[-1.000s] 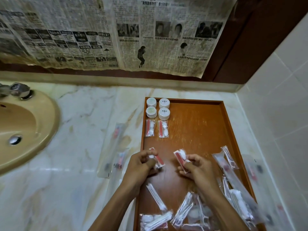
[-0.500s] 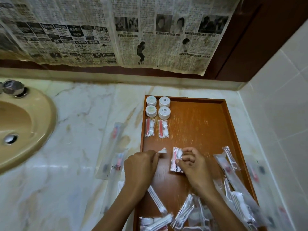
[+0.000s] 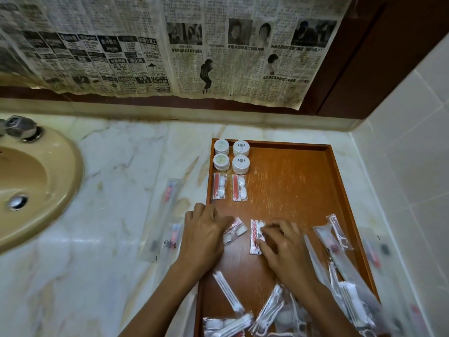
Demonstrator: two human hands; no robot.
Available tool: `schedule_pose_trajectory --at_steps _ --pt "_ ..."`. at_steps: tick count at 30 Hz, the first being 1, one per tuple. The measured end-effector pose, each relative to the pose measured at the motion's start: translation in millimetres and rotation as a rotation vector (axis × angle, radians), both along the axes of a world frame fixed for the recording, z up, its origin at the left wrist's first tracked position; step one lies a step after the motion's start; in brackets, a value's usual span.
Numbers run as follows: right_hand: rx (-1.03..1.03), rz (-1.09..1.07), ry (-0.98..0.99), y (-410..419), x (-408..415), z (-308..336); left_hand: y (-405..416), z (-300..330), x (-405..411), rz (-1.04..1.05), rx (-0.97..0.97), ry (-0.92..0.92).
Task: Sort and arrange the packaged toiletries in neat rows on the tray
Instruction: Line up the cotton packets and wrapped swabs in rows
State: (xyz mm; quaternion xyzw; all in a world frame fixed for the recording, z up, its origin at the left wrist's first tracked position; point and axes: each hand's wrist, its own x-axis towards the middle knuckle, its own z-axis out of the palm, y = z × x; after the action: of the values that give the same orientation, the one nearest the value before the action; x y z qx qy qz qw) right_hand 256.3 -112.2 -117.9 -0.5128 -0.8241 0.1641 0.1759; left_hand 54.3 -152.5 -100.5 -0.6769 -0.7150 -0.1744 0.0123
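Observation:
A brown wooden tray (image 3: pixel 338 176) lies on the marble counter. Several white round tubs (image 3: pixel 232 155) stand in its far left corner, in two rows. Just below them two red-and-white packets (image 3: pixel 229 189) lie side by side. My left hand (image 3: pixel 202 239) reaches over the tray's left rim and pinches a tilted red-and-white packet (image 3: pixel 235 231). Beside it my right hand (image 3: pixel 285 251) holds a second such packet (image 3: pixel 255 237) upright against the tray floor with curled fingers. Both hands are blurred.
Loose packets of swabs (image 3: pixel 228 294) and floss picks (image 3: pixel 340 231) pile up at the tray's near end and right side. Long toothbrush packets (image 3: pixel 167 215) lie on the counter left of the tray. A beige sink (image 3: pixel 48 190) is far left; a tiled wall closes the right.
Both hands have carried their packets forward and down onto the tray, toward the two laid packets. The right packet has turned upright.

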Motion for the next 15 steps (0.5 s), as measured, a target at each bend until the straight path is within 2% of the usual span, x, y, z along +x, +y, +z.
schedule_pose_trajectory --at_steps 5,15 --pt "0.022 0.123 -0.063 3 4 -2 6 -3 -13 -0.135 -0.110 0.100" --pt "0.049 0.157 -0.130 11 -17 -2 8 -3 -12 0.112 -0.081 0.126"
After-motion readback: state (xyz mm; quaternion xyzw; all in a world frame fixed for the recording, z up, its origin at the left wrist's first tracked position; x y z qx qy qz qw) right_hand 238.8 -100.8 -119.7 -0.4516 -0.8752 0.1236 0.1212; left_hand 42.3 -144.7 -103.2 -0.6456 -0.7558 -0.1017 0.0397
